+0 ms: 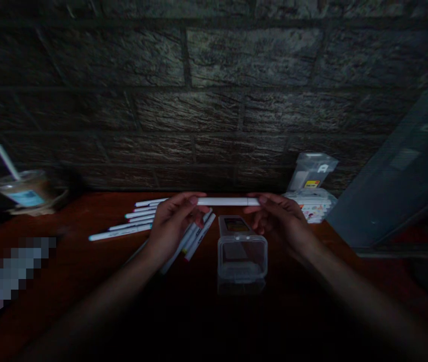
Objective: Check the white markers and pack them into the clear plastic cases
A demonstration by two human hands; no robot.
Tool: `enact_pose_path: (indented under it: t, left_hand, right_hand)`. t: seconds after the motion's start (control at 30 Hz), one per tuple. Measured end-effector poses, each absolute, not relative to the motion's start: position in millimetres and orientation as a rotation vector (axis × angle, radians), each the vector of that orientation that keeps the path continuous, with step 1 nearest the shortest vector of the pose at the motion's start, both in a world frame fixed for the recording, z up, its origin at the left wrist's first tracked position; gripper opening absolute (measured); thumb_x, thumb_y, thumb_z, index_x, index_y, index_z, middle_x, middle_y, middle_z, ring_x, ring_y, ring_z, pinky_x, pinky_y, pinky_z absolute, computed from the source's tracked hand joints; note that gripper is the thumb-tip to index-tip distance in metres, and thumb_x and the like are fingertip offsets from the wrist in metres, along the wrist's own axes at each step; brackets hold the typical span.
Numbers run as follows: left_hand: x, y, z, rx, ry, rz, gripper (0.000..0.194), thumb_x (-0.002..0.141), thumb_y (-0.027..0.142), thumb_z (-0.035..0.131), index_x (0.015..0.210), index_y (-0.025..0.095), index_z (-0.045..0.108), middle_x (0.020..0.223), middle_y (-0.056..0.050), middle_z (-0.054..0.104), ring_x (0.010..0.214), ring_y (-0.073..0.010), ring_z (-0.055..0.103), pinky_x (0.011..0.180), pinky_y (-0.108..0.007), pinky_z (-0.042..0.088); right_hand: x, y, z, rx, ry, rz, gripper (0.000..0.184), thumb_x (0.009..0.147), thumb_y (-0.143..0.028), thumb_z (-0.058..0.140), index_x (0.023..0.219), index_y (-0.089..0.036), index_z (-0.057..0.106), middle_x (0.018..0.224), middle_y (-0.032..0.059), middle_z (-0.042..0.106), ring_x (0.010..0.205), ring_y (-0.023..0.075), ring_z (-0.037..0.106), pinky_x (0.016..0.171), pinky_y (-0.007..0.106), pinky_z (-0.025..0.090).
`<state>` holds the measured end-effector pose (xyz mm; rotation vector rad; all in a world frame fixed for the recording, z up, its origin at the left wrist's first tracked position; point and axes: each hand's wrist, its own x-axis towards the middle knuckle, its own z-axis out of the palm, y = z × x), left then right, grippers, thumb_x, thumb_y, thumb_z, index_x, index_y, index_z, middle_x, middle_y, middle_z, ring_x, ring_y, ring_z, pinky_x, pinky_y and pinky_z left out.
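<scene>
In the head view, a white marker [228, 201] lies level at the centre of the frame — the left hand [178, 213] pinches one end, the right hand [279, 211] the other. Below it, right of centre, a clear plastic box [242, 259] stands on the brown table [104, 276]. More markers [134, 217] lie left of centre, some partly behind the left hand. At the left edge is a cup with a straw [27, 191]; at right, near the stone wall [214, 110], a clear container [310, 171] — tilted — above a patterned pack [315, 206].
</scene>
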<state>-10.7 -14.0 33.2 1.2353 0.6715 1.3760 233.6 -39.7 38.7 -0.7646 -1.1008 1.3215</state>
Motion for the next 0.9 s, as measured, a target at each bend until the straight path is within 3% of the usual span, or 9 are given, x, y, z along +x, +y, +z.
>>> enact_pose_path:
  t: [0.33,0.7,0.9]
  left_hand:
    - [-12.0,-16.3,31.0,1.126,0.567,1.328,0.024,0.091,0.028,0.071,0.108,0.014,0.080,0.082,-0.009,0.081,0.055,-0.0112,0.062,0.058,-0.025,0.054]
    - [-10.2,-13.4,21.7,1.371,0.683,1.373,0.029,0.096,0.038,0.069,0.116,0.017,0.076,0.084,-0.006,0.080,0.055,-0.0104,0.062,0.056,-0.025,0.052]
    - [-7.5,-12.7,21.0,1.495,0.792,1.366,0.023,0.092,0.031,0.072,0.109,0.017,0.077,0.067,0.000,0.072,0.052,-0.0097,0.059,0.051,-0.022,0.049]
  right_hand:
    - [236.2,-39.9,43.9,-0.771,-1.018,1.364,0.021,0.088,-0.030,0.075,0.102,-0.016,0.081,0.085,0.0105,0.084,0.050,0.0143,0.068,0.042,0.023,0.053]
    - [236.9,-37.2,38.6,-0.800,-1.116,1.226,0.031,0.085,-0.043,0.082,0.103,-0.019,0.080,0.087,0.0081,0.084,0.050,0.0126,0.069,0.043,0.022,0.054]
    - [239.5,-35.5,35.3,-0.855,-1.240,1.093,0.023,0.082,-0.040,0.086,0.092,-0.020,0.081,0.079,0.0058,0.082,0.050,0.0125,0.069,0.044,0.022,0.054]
